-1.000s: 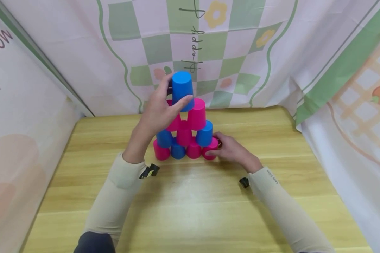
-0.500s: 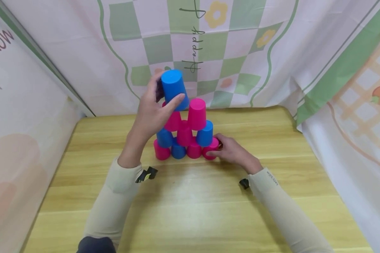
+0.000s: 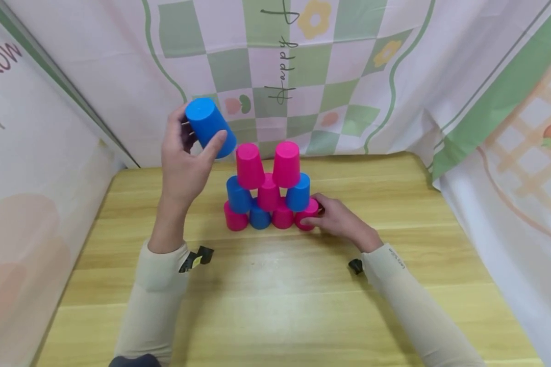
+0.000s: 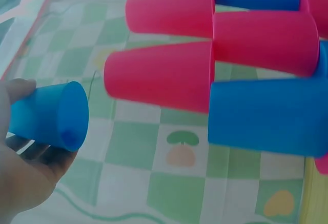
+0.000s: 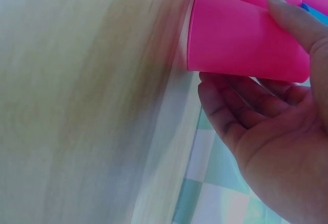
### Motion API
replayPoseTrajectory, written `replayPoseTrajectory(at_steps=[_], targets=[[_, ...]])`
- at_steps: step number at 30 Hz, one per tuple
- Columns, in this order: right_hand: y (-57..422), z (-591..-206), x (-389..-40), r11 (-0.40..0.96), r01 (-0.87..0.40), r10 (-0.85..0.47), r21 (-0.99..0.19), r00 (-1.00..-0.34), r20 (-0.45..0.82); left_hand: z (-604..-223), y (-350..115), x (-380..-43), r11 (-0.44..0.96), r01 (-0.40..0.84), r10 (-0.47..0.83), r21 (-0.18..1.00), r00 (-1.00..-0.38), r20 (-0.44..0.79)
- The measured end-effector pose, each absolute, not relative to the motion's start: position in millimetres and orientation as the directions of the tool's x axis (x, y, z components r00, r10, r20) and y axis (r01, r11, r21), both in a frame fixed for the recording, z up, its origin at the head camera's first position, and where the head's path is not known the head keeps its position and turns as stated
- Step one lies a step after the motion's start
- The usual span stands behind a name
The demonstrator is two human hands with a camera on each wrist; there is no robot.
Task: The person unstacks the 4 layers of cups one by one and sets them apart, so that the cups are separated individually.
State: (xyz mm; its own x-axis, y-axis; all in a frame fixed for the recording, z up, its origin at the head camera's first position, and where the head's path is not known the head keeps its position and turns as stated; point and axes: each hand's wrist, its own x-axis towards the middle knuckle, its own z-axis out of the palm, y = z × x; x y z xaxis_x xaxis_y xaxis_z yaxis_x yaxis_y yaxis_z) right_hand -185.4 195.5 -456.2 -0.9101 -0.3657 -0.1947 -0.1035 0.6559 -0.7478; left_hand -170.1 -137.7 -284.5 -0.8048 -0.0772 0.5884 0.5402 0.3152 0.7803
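My left hand point(image 3: 181, 171) grips a blue cup point(image 3: 206, 122), thumb in front and fingers behind, holding it tilted up and left of the stack. In the left wrist view the cup's open mouth point(image 4: 74, 116) faces the stack. Upside-down cups form a stepped stack: two pink cups, left point(image 3: 250, 168) and right point(image 3: 286, 165), stand apart on top. Below them a pink cup point(image 3: 269, 193) sits between two blue ones. Several cups make the bottom row. My right hand point(image 3: 342, 219) holds the rightmost bottom pink cup point(image 5: 241, 39) between thumb and fingers.
The stack stands on a wooden table point(image 3: 275, 295), toward its back edge. Behind hangs a white and green checked curtain point(image 3: 229, 71), with more printed cloth at left and right. Small black cameras sit at both wrists.
The left hand has carried the blue cup from above the top pink cups leftward, tilting it, so both pink cups show fully. The right hand and stack have stayed put.
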Motion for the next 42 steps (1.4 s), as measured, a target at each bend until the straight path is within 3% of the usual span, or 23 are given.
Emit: replayPoseTrajectory(at_steps=[19, 28, 42], targets=[[198, -459, -184, 0.645, -0.119, -0.379, -0.754, -0.908, -0.181, -320, -182, -169, 0.280, 0.429, -0.227, 0.859, -0.840, 0.494], [196, -458, -183, 0.648, -0.117, -0.377, -0.752, -0.908, -0.184, -352, -205, -164, 0.328, 0.217, -0.304, 0.919, -0.897, 0.320], [196, -456, -186, 0.656, -0.118, -0.385, -0.745, -0.902, -0.196, -387, -244, -159, 0.305, 0.041, -0.411, 0.951, -0.895, 0.171]])
